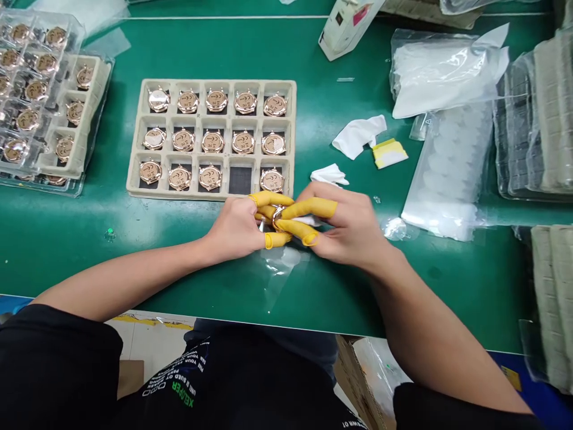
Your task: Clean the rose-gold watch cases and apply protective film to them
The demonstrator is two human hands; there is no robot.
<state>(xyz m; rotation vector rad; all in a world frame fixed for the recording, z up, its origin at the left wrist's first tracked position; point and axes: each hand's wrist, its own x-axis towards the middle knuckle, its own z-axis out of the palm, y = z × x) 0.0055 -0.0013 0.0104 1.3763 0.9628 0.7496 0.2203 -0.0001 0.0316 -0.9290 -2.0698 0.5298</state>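
Between my two hands, just in front of the tray, is a rose-gold watch case [278,216], seen edge-on. My left hand [242,224] pinches it from the left with fingers in yellow finger cots. From the other side my right hand [342,224], also in yellow cots, closes its thumb and fingers on the case. A bit of white cloth [310,220] shows under the right fingers. The beige compartment tray [211,194] behind holds several similar watch cases, mostly with engraved backs up. One front-row compartment [240,180] shows only its dark bottom.
Stacked trays of watch cases [67,173] stand at the left. White cloths [358,136] and a yellow packet [389,153] lie right of the tray. Plastic bags [447,77], a bubble sheet [452,173] and piled trays [555,113] fill the right side. A white box [347,27] stands at the back.
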